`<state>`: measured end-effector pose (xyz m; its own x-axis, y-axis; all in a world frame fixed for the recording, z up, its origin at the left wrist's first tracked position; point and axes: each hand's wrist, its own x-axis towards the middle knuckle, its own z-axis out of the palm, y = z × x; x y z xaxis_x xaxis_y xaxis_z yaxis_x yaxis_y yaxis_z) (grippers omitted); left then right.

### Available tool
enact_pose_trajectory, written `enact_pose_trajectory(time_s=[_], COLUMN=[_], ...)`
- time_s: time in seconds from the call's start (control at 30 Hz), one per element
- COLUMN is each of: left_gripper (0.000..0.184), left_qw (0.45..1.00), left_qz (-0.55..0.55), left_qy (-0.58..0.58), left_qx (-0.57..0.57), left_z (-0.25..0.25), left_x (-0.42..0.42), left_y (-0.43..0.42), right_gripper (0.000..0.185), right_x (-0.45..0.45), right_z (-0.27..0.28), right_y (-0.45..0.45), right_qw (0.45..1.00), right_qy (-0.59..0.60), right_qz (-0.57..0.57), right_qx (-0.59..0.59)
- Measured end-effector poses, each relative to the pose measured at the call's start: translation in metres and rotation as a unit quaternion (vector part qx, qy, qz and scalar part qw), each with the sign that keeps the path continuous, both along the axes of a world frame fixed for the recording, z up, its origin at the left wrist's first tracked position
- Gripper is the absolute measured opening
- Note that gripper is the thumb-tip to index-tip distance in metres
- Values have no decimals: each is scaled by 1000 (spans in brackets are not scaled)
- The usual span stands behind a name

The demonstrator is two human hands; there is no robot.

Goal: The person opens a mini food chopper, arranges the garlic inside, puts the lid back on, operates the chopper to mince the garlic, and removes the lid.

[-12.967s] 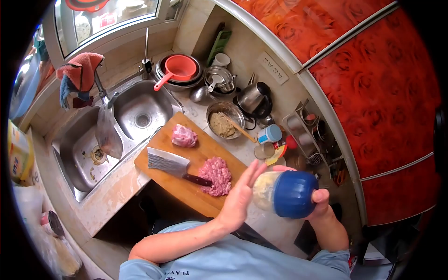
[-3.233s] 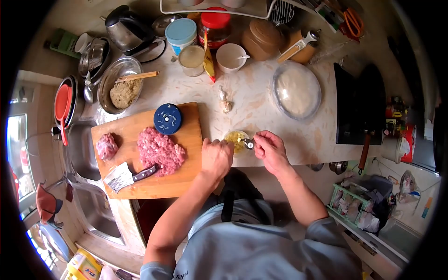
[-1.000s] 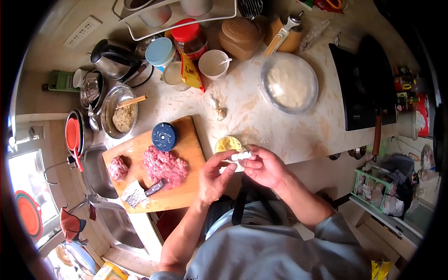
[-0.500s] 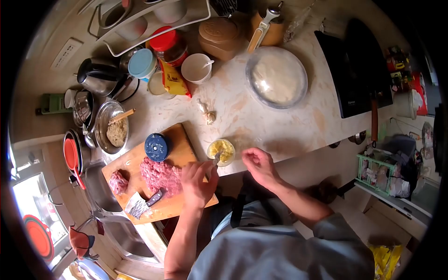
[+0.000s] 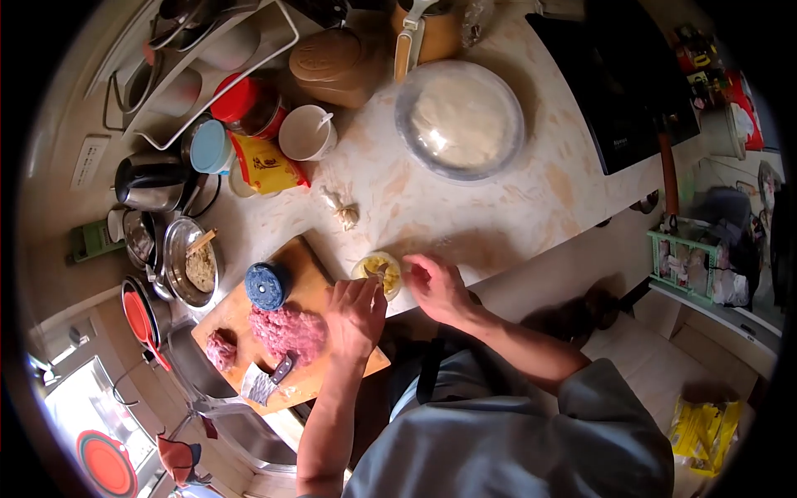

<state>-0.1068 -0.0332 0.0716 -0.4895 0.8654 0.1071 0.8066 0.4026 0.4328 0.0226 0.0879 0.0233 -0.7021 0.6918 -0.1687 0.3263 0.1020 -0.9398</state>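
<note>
A small clear bowl (image 5: pixel 359 270) of chopped yellow bits stands at the counter's front edge. My left hand (image 5: pixel 355 315) is closed at its near left side, fingers pinched on a small metal utensil (image 5: pixel 381 271) that reaches into the bits; its exact shape is unclear. Just right of the bowl is my right hand (image 5: pixel 436 289), fingers partly stretched toward the rim and holding nothing visible. On the wooden cutting board (image 5: pixel 303 261) lie minced meat (image 5: pixel 286 334), a smaller meat piece (image 5: pixel 222 350), a cleaver (image 5: pixel 260 383) and a round blue lid-like piece (image 5: pixel 266 286).
Garlic (image 5: pixel 345 217) lies behind the bowl. Farther back are a covered bowl of dough (image 5: pixel 461 120), a white bowl (image 5: pixel 305 134) and a yellow packet (image 5: pixel 267 164). A metal bowl (image 5: pixel 193 264) sits left of the board, near the sink (image 5: pixel 253 436). A black cooktop (image 5: pixel 614 124) is at right.
The view has shifted, moving the counter things in the picture. My right hand has come closer to the bowl and its fingers have straightened somewhat. My left hand stays at the bowl.
</note>
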Motion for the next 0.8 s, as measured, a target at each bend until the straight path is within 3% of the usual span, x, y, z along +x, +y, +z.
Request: enact_pose_trajectory(time_s=[0.47, 0.8], left_gripper=[18, 18], left_qw=[1000, 997], left_qz=[8, -62], left_qy=[12, 4], left_qx=[-20, -49], left_z=[-7, -1], left_x=[-5, -14], left_y=[3, 5], right_gripper=[17, 19], right_x=[-3, -4], right_z=[-3, -10], right_y=[-7, -11], right_qw=[1000, 1000], right_qy=[3, 17], right_qz=[7, 5], right_qx=[0, -4])
